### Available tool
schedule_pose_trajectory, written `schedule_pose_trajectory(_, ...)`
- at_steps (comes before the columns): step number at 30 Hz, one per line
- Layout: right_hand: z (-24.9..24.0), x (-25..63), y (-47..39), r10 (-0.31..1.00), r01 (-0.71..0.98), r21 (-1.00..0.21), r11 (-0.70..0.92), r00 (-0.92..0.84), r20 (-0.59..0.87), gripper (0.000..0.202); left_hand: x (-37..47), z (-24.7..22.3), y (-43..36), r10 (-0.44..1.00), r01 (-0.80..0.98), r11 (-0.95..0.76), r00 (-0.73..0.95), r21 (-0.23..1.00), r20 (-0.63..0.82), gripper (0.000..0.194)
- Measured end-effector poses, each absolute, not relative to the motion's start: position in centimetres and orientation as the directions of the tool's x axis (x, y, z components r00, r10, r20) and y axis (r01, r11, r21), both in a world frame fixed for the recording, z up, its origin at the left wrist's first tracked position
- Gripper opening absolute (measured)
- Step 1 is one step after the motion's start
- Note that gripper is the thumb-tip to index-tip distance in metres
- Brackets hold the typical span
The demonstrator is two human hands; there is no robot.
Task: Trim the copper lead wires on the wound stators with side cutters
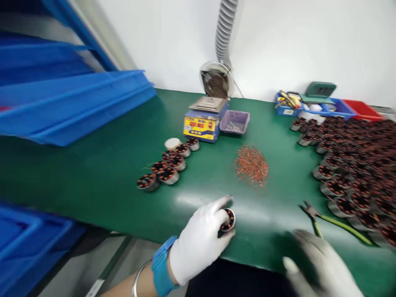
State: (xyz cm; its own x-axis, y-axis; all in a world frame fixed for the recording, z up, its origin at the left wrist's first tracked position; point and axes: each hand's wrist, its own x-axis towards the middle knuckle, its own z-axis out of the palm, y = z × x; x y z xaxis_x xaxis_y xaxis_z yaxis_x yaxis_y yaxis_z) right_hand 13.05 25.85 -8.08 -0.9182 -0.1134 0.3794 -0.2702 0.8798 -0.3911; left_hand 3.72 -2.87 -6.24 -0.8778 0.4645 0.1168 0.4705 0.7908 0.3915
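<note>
In a white glove, my left hand [206, 235] is closed around a small motor stator [228, 220], a silvery ring with black and copper coils inside. It rests on the green work surface near the front edge. My right hand [315, 260], gloved and smeared by motion, has its thumb and fingers apart with nothing visible between them. Just beyond it lie nippers [312, 212] with green handles, their jaws apart. Past my left hand is a loose heap of copper wire clippings [251, 166].
Several similar stators [168, 175] stand at left, and a dense mass of them [355, 165] fills the right. Behind are a blue-and-yellow digital device [201, 127], a purple tray [235, 122], a fan with a duct [216, 82], and bins [287, 108]. Blue shelving [77, 103] borders the left.
</note>
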Motion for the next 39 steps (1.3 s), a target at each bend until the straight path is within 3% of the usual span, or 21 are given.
schedule_pose_trajectory(3,-6.6,10.9,22.4,-0.141,-0.226,-0.391,0.892,-0.962,0.236,0.039,2.5,-6.0,0.9,0.615,0.598,0.664,-0.778,0.449,0.127,0.026)
schedule_pose_trajectory(7,-5.4,9.4,21.2,-0.137,-0.212,-0.443,0.871,-0.971,0.196,0.04,0.4,-5.9,2.8,0.617,0.499,0.632,-0.787,0.593,0.004,0.094)
schedule_pose_trajectory(9,-5.2,9.1,20.8,-0.09,-0.159,-0.485,0.86,-0.983,0.162,0.04,-0.3,-6.1,2.8,0.653,0.439,0.59,-0.754,0.678,-0.079,0.109)
schedule_pose_trajectory(13,-5.1,7.5,19.0,0.032,0.01,-0.599,0.801,-0.999,0.026,0.025,-0.5,-6.8,2.7,0.658,0.374,0.499,-0.751,0.782,-0.06,0.104)
schedule_pose_trajectory(16,-5.3,6.1,18.2,0.054,0.036,-0.698,0.715,-0.999,0.005,0.009,-0.2,-6.9,2.8,0.633,0.341,0.481,-0.773,0.807,-0.051,0.103)
schedule_pose_trajectory(21,-6.3,6.5,19.8,0.216,0.202,-0.855,0.478,-0.97,-0.108,0.016,-0.1,-6.4,3.0,0.611,0.351,0.532,-0.789,0.771,-0.062,0.103)
schedule_pose_trajectory(24,-6.8,7.5,21.0,0.277,0.261,-0.881,0.393,-0.948,-0.158,0.023,-0.3,-6.5,3.0,0.621,0.392,0.538,-0.783,0.747,-0.037,0.1)
schedule_pose_trajectory(27,-6.7,7.5,21.4,0.281,0.25,-0.835,0.491,-0.952,-0.12,0.024,-0.4,-6.7,2.9,0.624,0.41,0.533,-0.781,0.74,-0.017,0.099)
schedule_pose_trajectory(33,-5.1,5.6,20.8,0.224,0.135,-0.61,0.781,-0.972,0.071,0.018,-0.3,-7.0,2.7,0.653,0.432,0.518,-0.758,0.738,-0.014,0.096)
schedule_pose_trajectory(39,-4.4,6.6,21.9,0.216,0.224,-0.323,0.92,-0.975,-0.059,0.014,-0.6,-6.9,2.2,0.694,0.45,0.459,-0.72,0.766,0.006,0.098)
